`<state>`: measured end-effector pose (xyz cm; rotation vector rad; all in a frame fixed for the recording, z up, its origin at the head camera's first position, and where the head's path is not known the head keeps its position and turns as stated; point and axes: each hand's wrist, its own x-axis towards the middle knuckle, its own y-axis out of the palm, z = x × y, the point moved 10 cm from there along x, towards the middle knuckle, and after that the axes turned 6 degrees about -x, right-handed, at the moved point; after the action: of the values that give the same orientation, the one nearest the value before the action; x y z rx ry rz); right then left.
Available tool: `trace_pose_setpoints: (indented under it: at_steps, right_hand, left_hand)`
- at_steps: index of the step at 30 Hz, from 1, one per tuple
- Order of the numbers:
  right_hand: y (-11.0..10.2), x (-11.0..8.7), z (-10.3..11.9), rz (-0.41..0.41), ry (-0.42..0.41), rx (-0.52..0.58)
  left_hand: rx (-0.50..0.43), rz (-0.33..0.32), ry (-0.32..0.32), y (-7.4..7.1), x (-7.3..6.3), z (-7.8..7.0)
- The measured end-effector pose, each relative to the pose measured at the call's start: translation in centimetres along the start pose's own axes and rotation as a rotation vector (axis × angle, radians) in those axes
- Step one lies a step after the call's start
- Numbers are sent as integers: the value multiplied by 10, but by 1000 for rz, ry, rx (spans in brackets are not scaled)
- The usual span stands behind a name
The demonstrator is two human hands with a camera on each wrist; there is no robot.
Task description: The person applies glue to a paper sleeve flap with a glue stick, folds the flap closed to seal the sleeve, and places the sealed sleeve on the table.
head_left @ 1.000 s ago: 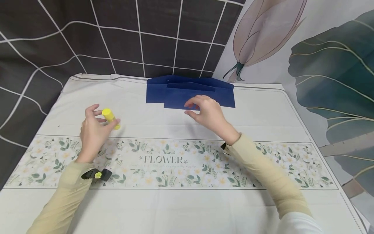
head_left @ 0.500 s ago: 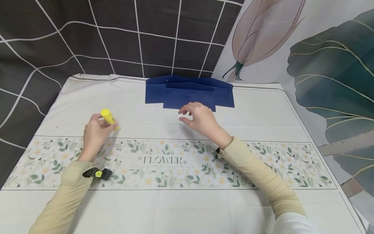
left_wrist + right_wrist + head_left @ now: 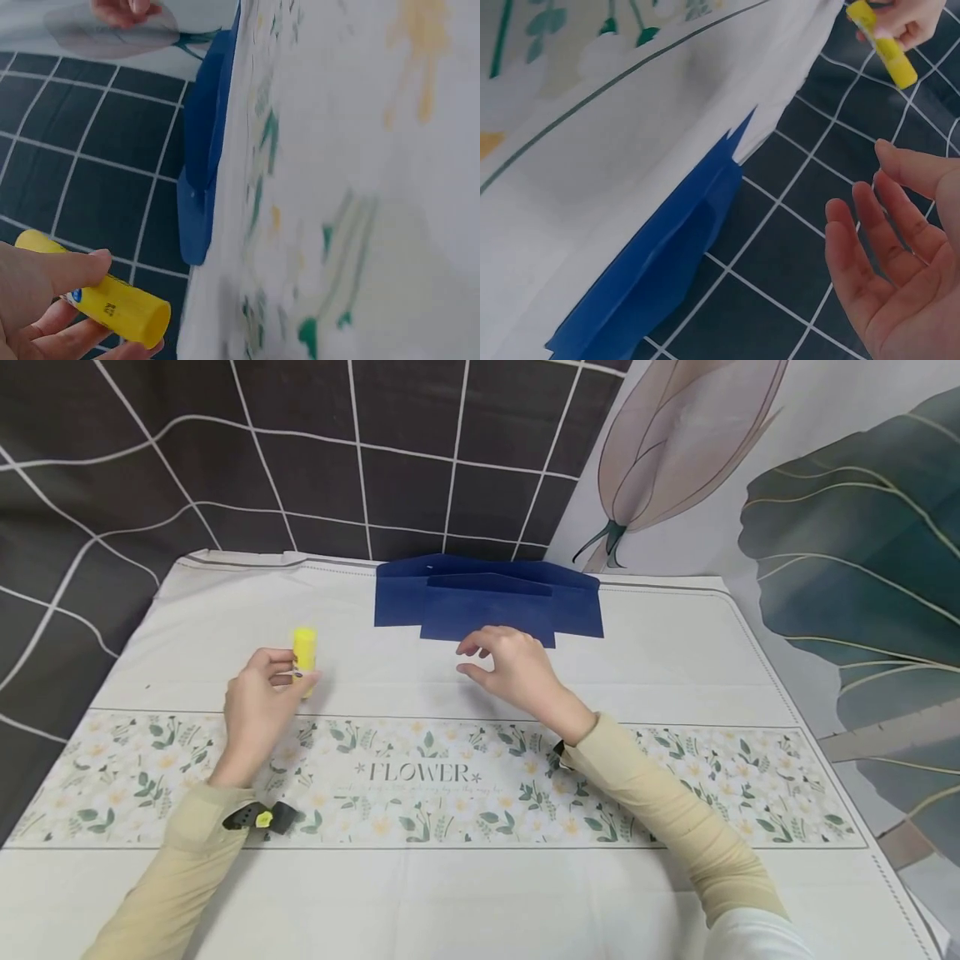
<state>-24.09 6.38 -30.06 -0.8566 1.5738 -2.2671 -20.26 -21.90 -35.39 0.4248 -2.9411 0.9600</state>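
Between the thumb and fingers of my left hand is a yellow glue stick, held nearly upright over the left part of the table. In the left wrist view the glue stick shows dark print and a small blue mark on its side. My right hand hovers just in front of the blue envelopes, fingers loosely curved and apart from the thumb. Nothing is in that right hand in the right wrist view. The envelopes overlap at the table's back edge, their flaps raised toward the wall.
A white tablecloth with a flowered band and the word FLOWER covers the table. Behind it hangs a dark cloth with white grid lines. A curtain printed with large leaves hangs at the right.
The left hand has shifted a little right, and the glue stick has turned from leaning to nearly upright. My right hand has drawn slightly left and nearer, off the envelopes, then stayed there.
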Motion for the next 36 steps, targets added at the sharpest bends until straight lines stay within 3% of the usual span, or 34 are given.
trace_pose_setpoints:
  at_steps: [8, 14, 19, 27, 36]
  right_hand:
    - [-10, 2, 14, -15, -45, 28]
    - [-22, 3, 26, -46, -83, 53]
    - [-26, 2, 35, -31, -86, 115]
    - [-27, -1, 43, 11, -73, 234]
    - [-17, -5, 43, 83, -45, 355]
  left_hand:
    - [-50, -28, 193, 11, -17, -43]
    - [-8, -75, 366, 14, -31, -76]
    - [38, -76, 463, 21, -40, -95]
    - [111, -76, 596, 31, -53, -115]
    - [149, -35, 649, 43, -59, -124]
